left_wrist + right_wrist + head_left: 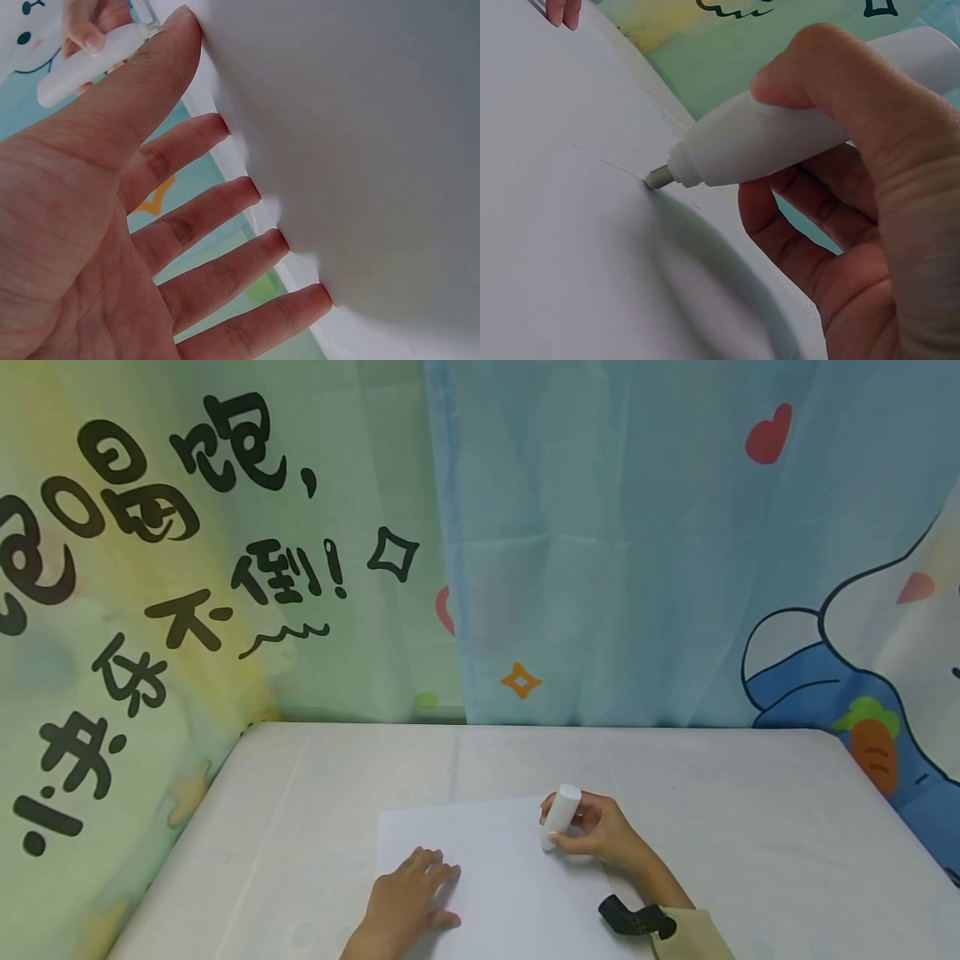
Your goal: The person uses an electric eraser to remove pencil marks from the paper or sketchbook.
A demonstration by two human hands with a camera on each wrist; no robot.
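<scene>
A white sheet of paper (495, 893) lies on the table in front of the person. The right hand (603, 835) grips a thick white electric eraser (562, 817) near the sheet's far right corner. In the right wrist view, the narrow metal tip of this electric eraser (750, 139) meets the paper at the end of a faint thin line (619, 166). Over the left part of the sheet, the left hand (408, 897) rests with its fingers spread. Its fingertips (244, 187) touch the paper in the left wrist view, and nothing is held.
A white cloth covers the table (300, 802). Behind it hang printed curtains (585, 568), green on the left and blue on the right. A black device (633, 917) sits at the right wrist, beside a beige sleeve (690, 935).
</scene>
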